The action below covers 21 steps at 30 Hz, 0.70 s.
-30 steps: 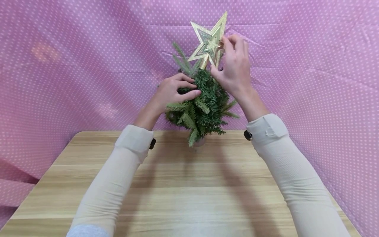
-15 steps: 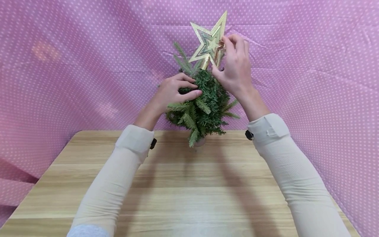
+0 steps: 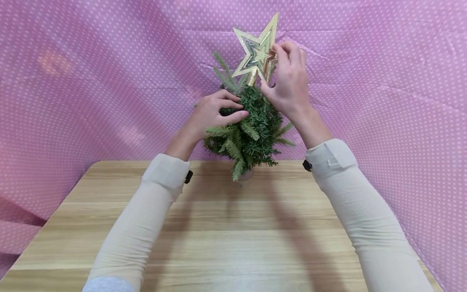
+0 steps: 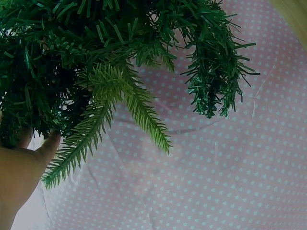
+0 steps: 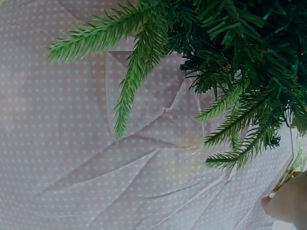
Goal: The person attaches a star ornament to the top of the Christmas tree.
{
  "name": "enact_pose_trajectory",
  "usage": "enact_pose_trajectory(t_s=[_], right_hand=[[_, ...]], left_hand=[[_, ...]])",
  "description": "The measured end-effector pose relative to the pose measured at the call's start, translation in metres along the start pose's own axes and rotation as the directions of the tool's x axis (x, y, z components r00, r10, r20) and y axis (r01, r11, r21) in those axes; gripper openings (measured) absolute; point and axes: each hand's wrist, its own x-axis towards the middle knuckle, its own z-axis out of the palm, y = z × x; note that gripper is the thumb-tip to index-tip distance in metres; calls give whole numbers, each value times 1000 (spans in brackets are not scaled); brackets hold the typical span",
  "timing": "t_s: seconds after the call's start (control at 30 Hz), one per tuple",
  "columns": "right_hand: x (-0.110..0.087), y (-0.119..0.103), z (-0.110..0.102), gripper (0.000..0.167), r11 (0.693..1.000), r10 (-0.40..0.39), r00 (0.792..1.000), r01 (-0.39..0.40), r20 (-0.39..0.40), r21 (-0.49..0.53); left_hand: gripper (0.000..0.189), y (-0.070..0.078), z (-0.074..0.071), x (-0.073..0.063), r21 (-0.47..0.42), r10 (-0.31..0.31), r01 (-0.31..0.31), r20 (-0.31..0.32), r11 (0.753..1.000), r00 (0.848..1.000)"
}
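A small artificial Christmas tree (image 3: 262,121) stands at the far edge of the table, on a pale base (image 3: 247,175) mostly hidden by branches. On its top a gold star topper (image 3: 260,55) leans slightly, its gold stem running down into the greenery. My right hand (image 3: 292,79) pinches the star's right side between thumb and fingers. Lower on the left, my left hand (image 3: 213,111) holds the tree's upper branches, its fingertips partly buried in the needles. The left wrist view shows thumb and finger (image 4: 45,146) against the dark branches. Only a bit of the star (image 5: 288,167) shows in the right wrist view.
A light wood table (image 3: 233,247) spreads out in front of the tree. Behind it and along both sides hangs a pink polka-dot cloth (image 3: 120,73) with creases. Both forearms in pale sleeves (image 3: 365,219) reach across the table.
The star has shifted very slightly up and to the left in the right hand. Both hands and the tree stay almost in place.
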Motion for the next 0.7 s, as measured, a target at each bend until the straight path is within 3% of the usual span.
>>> enact_pose_trajectory(t_s=[0.27, 0.7], right_hand=[[-3, 2, 0, 73, 1000, 23, 1000, -23, -1, 18], [-1, 1, -1, 71, 999, -32, 999, 32, -6, -6]], left_hand=[[44, 1, 1, 0, 14, 14, -14, 0, 1000, 1000], [44, 4, -2, 1, 34, 19, -20, 18, 999, 1000]])
